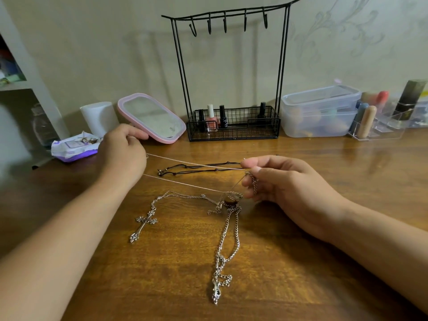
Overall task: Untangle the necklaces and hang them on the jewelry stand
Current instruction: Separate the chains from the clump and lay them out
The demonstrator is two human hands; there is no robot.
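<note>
A thin silver chain (185, 163) is stretched taut above the table between my hands. My left hand (122, 154) pinches its left end, while my right hand (273, 179) pinches its right end along with some thicker links. A black cord necklace (199, 169) lies on the wood behind the chain. In front lie a cross-pendant necklace (144, 224) and a thick-link chain with a pendant (225, 246), knotted together near my right fingers. The black wire jewelry stand (231, 72) rises at the back, its hooks bare.
The stand's basket holds nail polish bottles (215, 118). Left of it lean a pink-framed mirror (151, 118) and a white cylinder (99, 118), with a purple wipes packet (71, 148). Clear plastic boxes (320, 112) and a cosmetics organiser (382, 119) sit at the right.
</note>
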